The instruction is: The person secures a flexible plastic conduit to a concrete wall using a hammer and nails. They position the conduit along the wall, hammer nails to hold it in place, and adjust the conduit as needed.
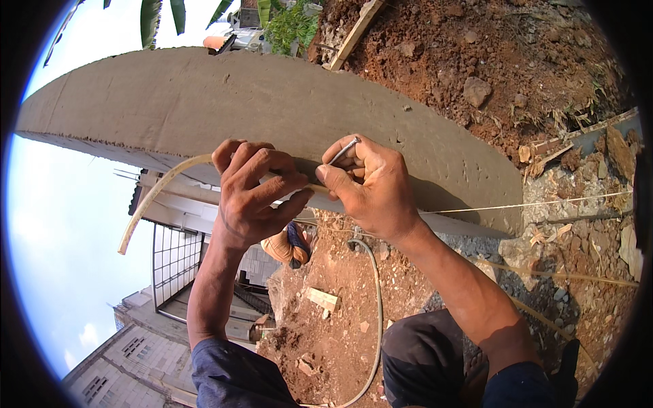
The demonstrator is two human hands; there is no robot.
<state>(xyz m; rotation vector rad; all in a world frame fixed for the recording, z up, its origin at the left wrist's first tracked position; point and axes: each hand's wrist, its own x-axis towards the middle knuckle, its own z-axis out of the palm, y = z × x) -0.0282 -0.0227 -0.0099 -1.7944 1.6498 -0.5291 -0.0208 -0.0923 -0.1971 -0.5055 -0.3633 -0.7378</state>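
Observation:
My left hand (257, 182) is closed around a translucent yellowish hose (158, 185). The hose's free end curves out to the left and hangs downward. A short piece of it also shows between my two hands. In my right hand (373, 182), a metal nail (345, 150) is pinched by the fingers, its head pointing up and to the right. My right fingertips are close to the hose, but whether they touch it I cannot tell. Both hands are in front of a grey concrete column (272, 102) with a smooth face.
A thin string (530, 206) runs rightward from near my right wrist. Another hose (378, 299) loops over the reddish soil, and yellowish lines (558, 274) cross the rubble at right. A person (289, 245) is crouched below. A timber (355, 34) lies by the dirt; a block building (136, 360) is lower left.

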